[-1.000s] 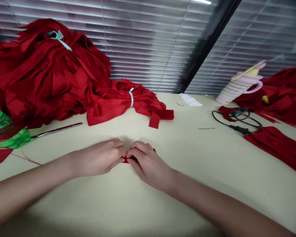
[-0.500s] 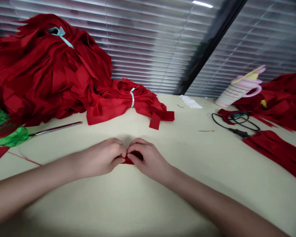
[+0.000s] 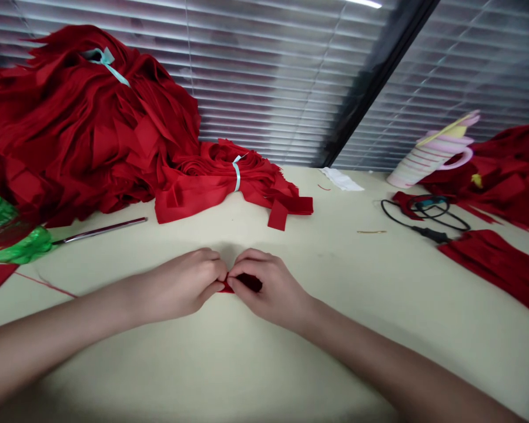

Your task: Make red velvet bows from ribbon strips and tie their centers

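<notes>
Both forearms reach in from the near edge and angle inward, wrists low, bringing the left hand (image 3: 174, 283) and right hand (image 3: 268, 288) together at the middle of the bench (image 3: 335, 352), with the fingertips of each almost meeting. Their fingers (image 3: 211, 264) are curled closed, pinching a small fold of red cloth (image 3: 249, 283) between them, most of it hidden under the right hand. Farther off, left of centre, lies a red fabric bundle (image 3: 203, 194) tied with pale blue tape (image 3: 237, 176) — a larger red fabric heap (image 3: 88, 129) just beside it.
</notes>
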The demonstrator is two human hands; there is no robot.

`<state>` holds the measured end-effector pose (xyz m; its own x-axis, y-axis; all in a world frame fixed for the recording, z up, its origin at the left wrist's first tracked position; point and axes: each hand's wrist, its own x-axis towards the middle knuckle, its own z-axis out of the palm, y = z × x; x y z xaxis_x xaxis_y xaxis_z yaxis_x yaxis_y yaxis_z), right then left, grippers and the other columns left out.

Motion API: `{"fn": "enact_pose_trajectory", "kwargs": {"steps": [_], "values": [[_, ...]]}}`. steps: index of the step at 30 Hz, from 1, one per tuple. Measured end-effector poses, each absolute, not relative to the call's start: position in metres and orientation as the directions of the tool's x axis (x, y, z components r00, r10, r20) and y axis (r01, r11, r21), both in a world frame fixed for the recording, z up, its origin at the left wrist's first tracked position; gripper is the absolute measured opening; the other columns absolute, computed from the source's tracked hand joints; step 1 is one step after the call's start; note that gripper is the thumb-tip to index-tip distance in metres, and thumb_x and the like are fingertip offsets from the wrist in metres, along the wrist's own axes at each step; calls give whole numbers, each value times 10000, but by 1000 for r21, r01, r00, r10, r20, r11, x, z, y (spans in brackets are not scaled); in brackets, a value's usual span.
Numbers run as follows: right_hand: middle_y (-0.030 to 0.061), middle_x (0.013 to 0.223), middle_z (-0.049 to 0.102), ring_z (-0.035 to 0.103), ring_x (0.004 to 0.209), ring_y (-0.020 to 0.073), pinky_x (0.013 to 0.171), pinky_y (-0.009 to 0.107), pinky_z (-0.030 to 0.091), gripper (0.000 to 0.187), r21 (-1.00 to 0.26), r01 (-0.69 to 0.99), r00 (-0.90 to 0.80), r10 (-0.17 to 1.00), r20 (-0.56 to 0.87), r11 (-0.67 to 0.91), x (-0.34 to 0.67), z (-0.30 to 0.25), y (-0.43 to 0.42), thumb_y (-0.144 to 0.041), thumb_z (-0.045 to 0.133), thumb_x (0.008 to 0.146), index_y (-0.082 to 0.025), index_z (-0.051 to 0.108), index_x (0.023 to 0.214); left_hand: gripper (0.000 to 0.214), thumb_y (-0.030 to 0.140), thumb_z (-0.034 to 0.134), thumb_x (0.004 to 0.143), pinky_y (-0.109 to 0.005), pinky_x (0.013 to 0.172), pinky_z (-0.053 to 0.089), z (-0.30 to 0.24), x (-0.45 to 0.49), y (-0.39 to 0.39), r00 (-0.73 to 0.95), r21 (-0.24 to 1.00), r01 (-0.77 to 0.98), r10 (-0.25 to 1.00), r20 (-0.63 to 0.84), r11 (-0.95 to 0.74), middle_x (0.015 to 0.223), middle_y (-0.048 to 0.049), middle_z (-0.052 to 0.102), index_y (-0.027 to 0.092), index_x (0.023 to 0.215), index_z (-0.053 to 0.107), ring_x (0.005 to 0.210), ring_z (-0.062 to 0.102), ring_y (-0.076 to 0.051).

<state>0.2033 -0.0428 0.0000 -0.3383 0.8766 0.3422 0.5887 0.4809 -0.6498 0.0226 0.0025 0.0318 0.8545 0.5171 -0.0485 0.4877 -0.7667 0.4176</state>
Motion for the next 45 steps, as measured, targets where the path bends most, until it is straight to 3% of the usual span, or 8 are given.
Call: {"fn": "enact_pose_trajectory", "kwargs": {"steps": [18, 28, 37, 45], "values": [[21, 781, 658, 608, 706, 115, 687, 245, 500, 123, -662, 585, -378, 880, 288, 468, 207, -1, -37, -103, 623, 773, -184, 712, 751, 157, 207, 526, 879, -242, 622, 407, 34, 22, 8, 859, 433, 480, 508, -57, -763, 738, 1, 589, 199, 820, 671, 689, 551, -131], [-6, 748, 657, 607, 661, 105, 643, 237, 498, 141, -703, 586, -364, 906, 214, 402, 206, 6, -36, -87, 643, 711, -207, 711, 742, 198, 181, 464, 900, -272, 661, 444, 36, 22, 4, 867, 388, 476, 494, -60, -789, 806, -31, 589, 181, 854, 656, 753, 570, -166], [13, 803, 638, 588, 735, 122, 689, 265, 473, 113, -632, 635, -412, 887, 210, 445, 205, 7, -38, -108, 601, 788, -184, 676, 750, 273, 175, 393, 922, -292, 658, 441, 33, 25, -6, 868, 315, 464, 496, 24, -828, 755, -37, 574, 162, 737, 593, 725, 546, -171], [20, 817, 605, 562, 792, 135, 704, 277, 432, 152, -610, 652, -434, 881, 187, 451, 203, 5, -38, -53, 562, 789, -181, 640, 768, 231, 157, 393, 916, -288, 635, 449, 32, 22, 1, 864, 324, 489, 501, -50, -810, 770, -36, 586, 161, 809, 597, 719, 566, -175]]}}
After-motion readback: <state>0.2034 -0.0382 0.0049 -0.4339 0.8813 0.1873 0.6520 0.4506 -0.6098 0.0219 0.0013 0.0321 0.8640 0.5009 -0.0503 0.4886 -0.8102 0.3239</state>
